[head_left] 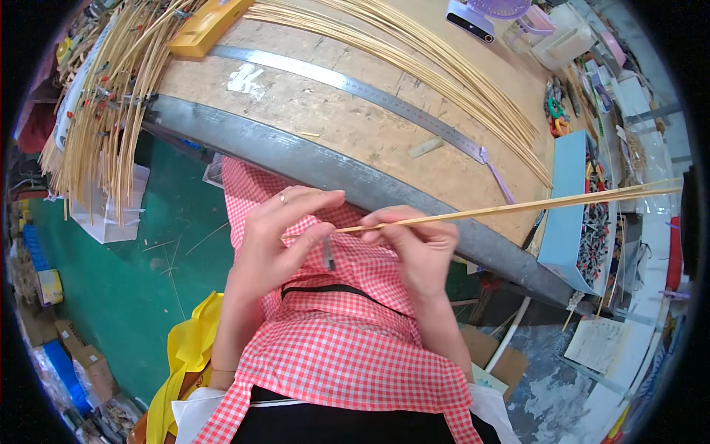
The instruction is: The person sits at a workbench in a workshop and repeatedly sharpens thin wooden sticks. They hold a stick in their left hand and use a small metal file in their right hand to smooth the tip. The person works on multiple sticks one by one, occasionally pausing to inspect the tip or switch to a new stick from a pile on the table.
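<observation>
My right hand (418, 240) pinches a thin bundle of pale bamboo strips (510, 209) near its left end. The bundle runs out to the right, and its far ends fan apart slightly. My left hand (285, 233) is raised beside the near tips of the strips, index finger and thumb apart. Just below the left thumb shows a small grey piece with a dark end (328, 255). Whether any finger touches it, I cannot tell. Both hands are in front of a red-and-white checked apron (355, 333), close to the bench edge.
A wooden bench (296, 103) with a metal edge carries a steel ruler (347, 85), long bamboo strips (444, 70) and a yellow box (211, 26). At left hang several clipped strip bundles (111, 133). A blue box (566, 214) of small clips stands at right.
</observation>
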The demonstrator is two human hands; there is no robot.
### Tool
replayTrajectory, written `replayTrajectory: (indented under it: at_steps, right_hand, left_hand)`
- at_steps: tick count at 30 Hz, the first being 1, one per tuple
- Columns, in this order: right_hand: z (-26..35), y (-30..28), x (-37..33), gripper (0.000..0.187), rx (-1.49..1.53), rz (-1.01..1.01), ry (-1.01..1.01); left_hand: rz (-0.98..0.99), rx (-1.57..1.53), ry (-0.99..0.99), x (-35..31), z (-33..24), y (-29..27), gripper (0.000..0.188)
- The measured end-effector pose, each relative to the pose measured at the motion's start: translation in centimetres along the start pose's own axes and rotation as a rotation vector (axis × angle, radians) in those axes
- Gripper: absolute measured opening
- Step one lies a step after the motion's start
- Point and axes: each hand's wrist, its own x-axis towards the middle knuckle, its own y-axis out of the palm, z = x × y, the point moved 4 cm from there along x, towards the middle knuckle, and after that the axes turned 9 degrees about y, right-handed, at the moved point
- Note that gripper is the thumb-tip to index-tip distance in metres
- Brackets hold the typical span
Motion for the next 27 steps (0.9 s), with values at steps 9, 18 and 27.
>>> replayTrajectory:
  at_steps: [9, 18, 27]
  right_hand:
    - [-4.1, 4.3, -1.6, 0.020, -0.231, 0.177, -0.013]
    - [4.2, -2.5, -0.7, 0.016, -0.109, -0.101, -0.065]
    - [4.3, -3.2, -0.8, 0.008, -0.071, -0.132, -0.161]
  left_hand:
    - [-0.007, 0.105, 0.190, -0.4, -3.5, 0.8, 0.028]
    - [0.033, 0.207, 0.173, -0.8, -1.2, 0.0, 0.020]
    - [0.156, 0.139, 0.128, -0.8, -0.6, 0.6, 0.019]
